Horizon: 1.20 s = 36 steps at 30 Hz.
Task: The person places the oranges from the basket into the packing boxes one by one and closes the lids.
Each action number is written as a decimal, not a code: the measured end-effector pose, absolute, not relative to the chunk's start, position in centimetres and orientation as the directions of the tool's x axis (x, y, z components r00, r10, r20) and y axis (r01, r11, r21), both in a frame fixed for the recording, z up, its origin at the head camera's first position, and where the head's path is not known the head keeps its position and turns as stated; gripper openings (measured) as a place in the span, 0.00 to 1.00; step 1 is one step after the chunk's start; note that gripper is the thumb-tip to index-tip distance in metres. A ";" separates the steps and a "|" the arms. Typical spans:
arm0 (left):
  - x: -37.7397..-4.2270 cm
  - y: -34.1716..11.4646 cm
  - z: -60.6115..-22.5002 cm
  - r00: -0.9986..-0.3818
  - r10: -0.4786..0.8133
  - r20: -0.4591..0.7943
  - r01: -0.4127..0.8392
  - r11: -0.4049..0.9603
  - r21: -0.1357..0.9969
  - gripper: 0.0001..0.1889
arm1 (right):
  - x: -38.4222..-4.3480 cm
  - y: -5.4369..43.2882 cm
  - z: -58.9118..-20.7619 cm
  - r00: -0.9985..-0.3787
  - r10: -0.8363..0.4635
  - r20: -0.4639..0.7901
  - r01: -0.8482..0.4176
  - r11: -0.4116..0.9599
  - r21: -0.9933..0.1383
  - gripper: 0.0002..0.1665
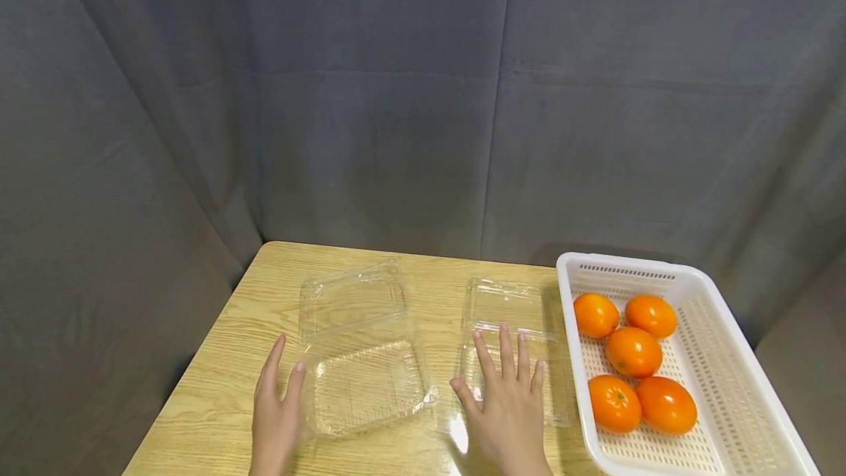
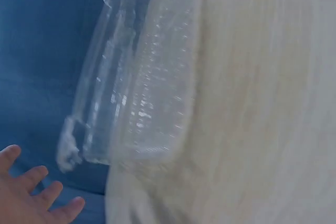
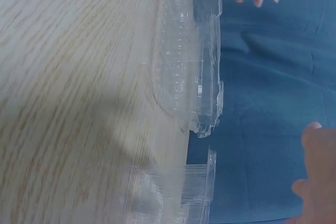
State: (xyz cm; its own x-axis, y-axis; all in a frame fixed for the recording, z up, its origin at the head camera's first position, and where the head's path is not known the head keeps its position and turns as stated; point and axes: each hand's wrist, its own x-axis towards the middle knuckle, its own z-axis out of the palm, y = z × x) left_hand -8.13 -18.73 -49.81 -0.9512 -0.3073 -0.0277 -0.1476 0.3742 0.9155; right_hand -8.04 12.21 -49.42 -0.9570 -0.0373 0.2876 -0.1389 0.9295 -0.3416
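Two clear plastic clamshell containers stand with their lids folded back on the wooden table. My left hand (image 1: 274, 406), thumb apart from the fingers, is beside the near left corner of the left container (image 1: 370, 388), holding nothing. My right hand (image 1: 505, 402) has its fingers spread and overlaps the near half of the right container (image 1: 509, 303) in the head view; nothing is in its grasp. In the left wrist view, the left hand's fingers (image 2: 52, 195) are loosely extended. The right wrist view has part of the right hand (image 3: 320, 171) at its lower right edge.
A white perforated plastic basket (image 1: 734, 344) with several oranges (image 1: 633, 352) stands at the right of the table. The light wooden tabletop (image 1: 218, 373) ends at a far edge in front of a grey curtain (image 1: 396, 131).
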 end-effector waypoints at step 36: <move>-8.3 -19.9 -56.6 -0.971 -0.191 -0.142 -0.117 -0.136 0.984 0.32 | -8.7 13.4 -46.2 -0.945 -0.084 0.316 -0.219 0.880 -0.421 0.43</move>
